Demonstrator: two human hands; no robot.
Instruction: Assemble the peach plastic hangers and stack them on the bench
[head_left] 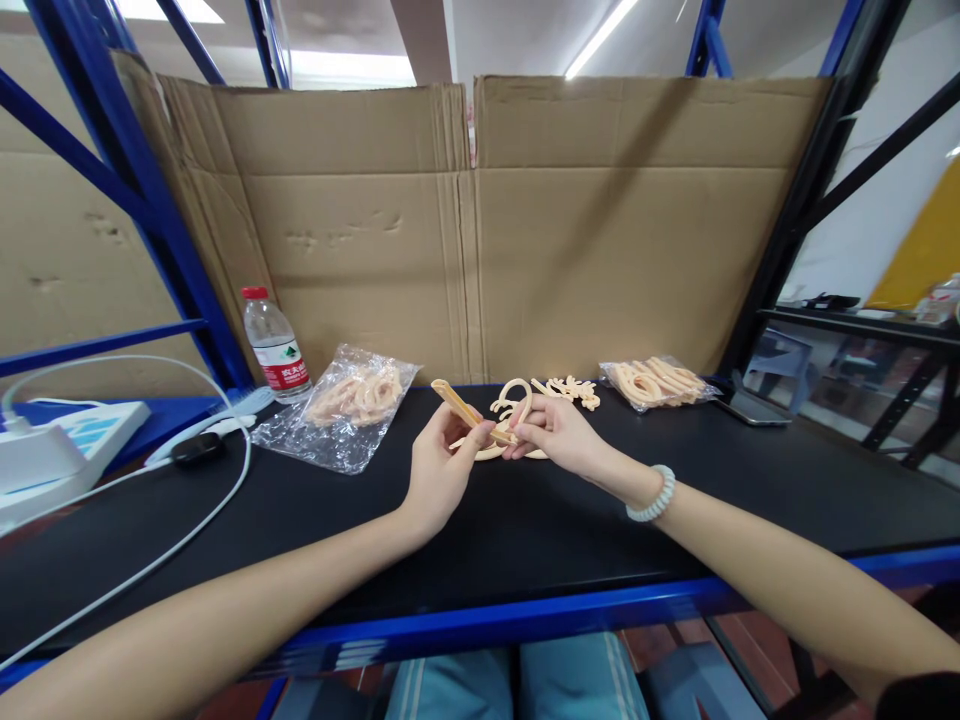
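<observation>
Pinching a peach plastic stick (459,405), left hand (439,470) closed on it — right hand (555,428) grips the hooked piece (513,398) at 3 o'clock, ends touching above the tabletop (525,530), angled to meet; open bag (345,410) at 10 o'clock.

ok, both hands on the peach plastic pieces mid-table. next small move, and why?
Probably press the straight strip into the hooked piece. The left hand pinches the strip and the right hand pinches the hook, and their ends already meet between the fingertips, above the black table.
</observation>
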